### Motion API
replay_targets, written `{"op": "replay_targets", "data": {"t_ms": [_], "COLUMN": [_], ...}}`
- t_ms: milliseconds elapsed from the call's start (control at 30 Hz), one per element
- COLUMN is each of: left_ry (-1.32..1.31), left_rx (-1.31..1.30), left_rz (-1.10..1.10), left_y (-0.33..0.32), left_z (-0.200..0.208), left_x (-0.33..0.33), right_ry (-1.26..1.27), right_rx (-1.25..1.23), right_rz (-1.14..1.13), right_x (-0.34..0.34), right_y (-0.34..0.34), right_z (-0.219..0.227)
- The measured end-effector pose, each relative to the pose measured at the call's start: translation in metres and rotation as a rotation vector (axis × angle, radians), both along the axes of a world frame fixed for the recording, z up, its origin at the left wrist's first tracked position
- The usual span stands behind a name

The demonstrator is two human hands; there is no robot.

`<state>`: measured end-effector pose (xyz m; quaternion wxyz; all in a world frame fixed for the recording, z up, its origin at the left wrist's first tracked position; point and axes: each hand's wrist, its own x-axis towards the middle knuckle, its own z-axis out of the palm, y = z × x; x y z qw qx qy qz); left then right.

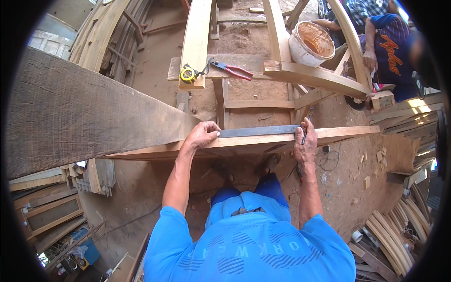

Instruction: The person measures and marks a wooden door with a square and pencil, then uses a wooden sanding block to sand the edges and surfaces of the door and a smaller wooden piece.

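A flat grey metal ruler (259, 131) lies lengthwise along the upper edge of a long wooden board (345, 133) in front of my body. My left hand (202, 135) is closed at the ruler's left end, thumb against it, gripping the board's edge too. At the other end, my right hand (306, 141) is closed with a slim dark pencil (304, 137) between its fingers, next to the ruler's right tip. Whether it also presses on the ruler is hard to tell. Beyond the board, a yellow-black tape measure (189, 74) and red-handled pliers (232, 69) rest on timber.
A thick dark beam (89, 110) juts in from the left, reaching near my left hand. Beyond the board stands a wooden frame (324, 79) bearing a white bucket (311, 44) with reddish residue. Another person (387, 51) works at far right. Stacked timber (392, 235) lies lower right.
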<state>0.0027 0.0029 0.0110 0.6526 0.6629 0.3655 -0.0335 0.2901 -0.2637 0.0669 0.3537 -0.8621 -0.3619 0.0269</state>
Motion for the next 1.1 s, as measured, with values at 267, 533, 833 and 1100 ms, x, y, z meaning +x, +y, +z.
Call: {"op": "replay_targets", "data": {"t_ms": [267, 533, 833, 1100], "left_ry": [-0.04, -0.011, -0.008, 0.0], "left_rx": [-0.028, -0.019, -0.07, -0.054], "left_rz": [0.04, 0.025, 0.02, 0.008], "left_y": [-0.001, 0.0, 0.0, 0.001], "left_z": [-0.005, -0.006, 0.0, 0.001], "left_x": [0.0, -0.002, 0.0, -0.001], "right_ry": [0.08, 0.129, -0.142, -0.115], "right_rx": [0.101, 0.102, -0.541, -0.422], "right_rz": [0.019, 0.111, 0.061, 0.142], "right_x": [-0.008, -0.024, 0.023, 0.025], "right_y": [0.007, 0.013, 0.006, 0.002], "right_z": [0.011, 0.033, 0.034, 0.024]}}
